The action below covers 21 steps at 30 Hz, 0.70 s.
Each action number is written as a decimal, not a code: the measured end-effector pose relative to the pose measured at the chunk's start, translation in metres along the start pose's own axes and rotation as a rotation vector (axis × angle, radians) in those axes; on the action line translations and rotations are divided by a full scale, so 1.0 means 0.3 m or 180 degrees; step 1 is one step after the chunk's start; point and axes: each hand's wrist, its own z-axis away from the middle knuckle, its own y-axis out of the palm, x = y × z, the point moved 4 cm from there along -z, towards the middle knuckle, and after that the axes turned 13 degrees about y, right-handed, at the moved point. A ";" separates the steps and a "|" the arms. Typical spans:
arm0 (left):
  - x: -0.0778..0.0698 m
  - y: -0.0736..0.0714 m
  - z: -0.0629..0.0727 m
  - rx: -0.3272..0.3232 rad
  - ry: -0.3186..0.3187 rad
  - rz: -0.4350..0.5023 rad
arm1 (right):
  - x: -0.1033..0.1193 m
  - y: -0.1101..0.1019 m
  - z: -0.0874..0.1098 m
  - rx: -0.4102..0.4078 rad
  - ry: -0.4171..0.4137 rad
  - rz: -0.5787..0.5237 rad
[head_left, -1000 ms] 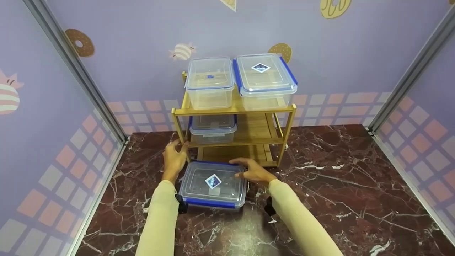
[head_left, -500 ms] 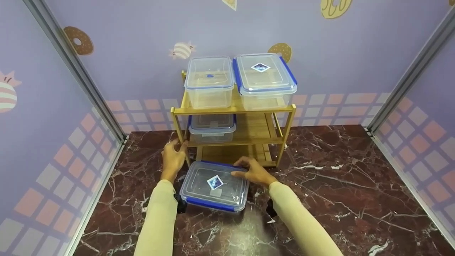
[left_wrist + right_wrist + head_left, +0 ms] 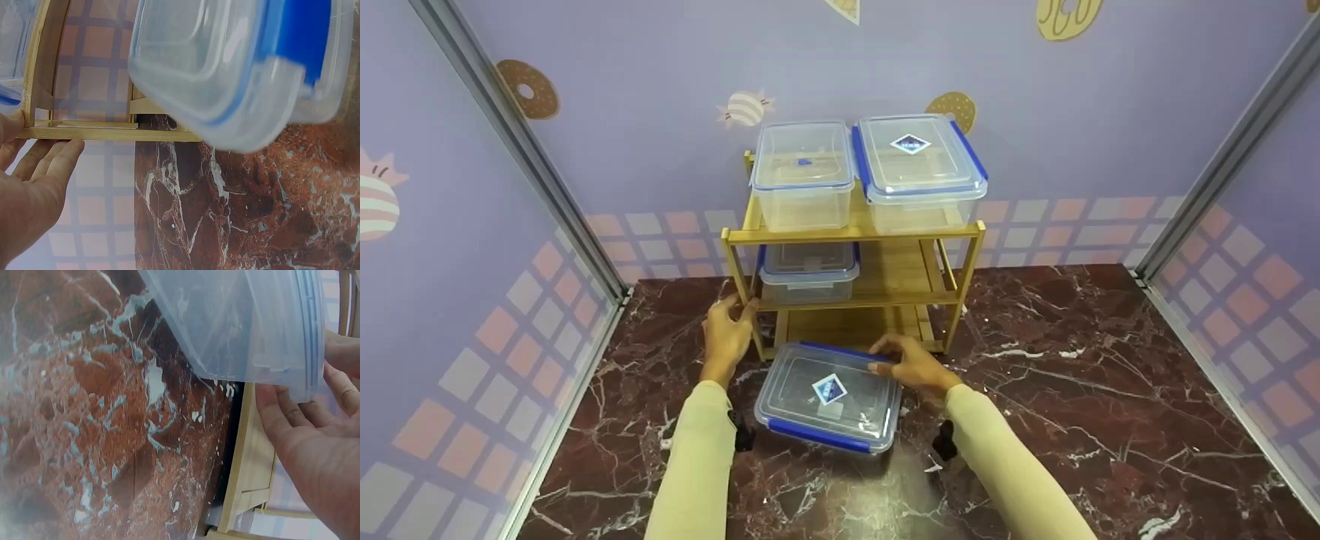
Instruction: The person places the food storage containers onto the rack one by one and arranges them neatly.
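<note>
A clear plastic food storage container [image 3: 802, 401] with blue side clips and a diamond sticker stands turned at an angle before the wooden shelf rack [image 3: 900, 277]. My right hand [image 3: 915, 366] grips its right rear corner, thumb on the lid; the right wrist view shows the fingers at the side of the container [image 3: 225, 332]. With my left hand [image 3: 726, 337] I hold the rack's left front post low down. The left wrist view has the fingers [image 3: 56, 163] bent behind the post and the thumb on its other side.
Two lidded containers, one on the left [image 3: 802, 202] and one on the right [image 3: 922, 172], stand on the rack's top shelf. Another container [image 3: 810, 281] sits left on the middle shelf. Dark red marbled floor [image 3: 1072, 420] spreads around, with patterned walls [image 3: 660, 112] behind and beside.
The container in my right hand has shifted right and slightly towards me, turning clockwise. My right hand has moved right with it. My left hand stays on the post.
</note>
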 end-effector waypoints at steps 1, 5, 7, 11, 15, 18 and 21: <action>-0.001 0.000 0.000 -0.0002 -0.0002 -0.0006 | -0.004 -0.006 0.006 -0.0003 0.0058 -0.0018; -0.003 -0.001 0.000 -0.0018 0.0003 -0.0039 | -0.020 -0.024 0.025 0.0051 0.0197 -0.0082; -0.004 0.001 -0.002 -0.0019 0.0015 -0.0043 | -0.028 -0.035 0.037 0.0079 0.0214 -0.0104; -0.002 0.003 -0.002 -0.0018 0.0020 -0.0027 | -0.013 -0.061 0.080 0.0103 0.0216 -0.0115; 0.001 0.002 0.001 -0.0007 0.0003 -0.0053 | -0.026 -0.082 0.109 0.0105 0.0259 -0.0203; 0.001 0.002 0.001 0.0009 -0.0008 -0.0062 | -0.062 -0.102 0.109 0.0077 0.0211 -0.0137; 0.000 0.000 -0.001 0.0022 -0.0021 -0.0049 | -0.067 -0.123 0.117 0.0050 0.0230 0.0002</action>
